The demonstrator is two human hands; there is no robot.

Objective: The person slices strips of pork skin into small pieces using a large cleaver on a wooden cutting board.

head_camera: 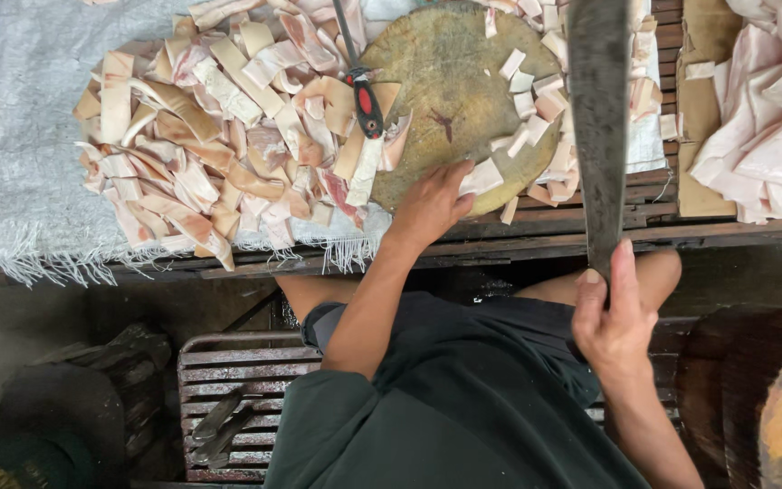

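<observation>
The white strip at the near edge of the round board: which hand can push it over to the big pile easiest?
Probably the left hand: it already rests on the white strip, beside the pile. The right hand is busy holding the cleaver.

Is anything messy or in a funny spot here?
Yes. A small knife with a red and black handle lies half buried among the pale cut meat strips, where it is easy to miss. A few strips hang over the front edge of the round wooden chopping block, near the left hand. The right hand holds a big dark cleaver.
</observation>
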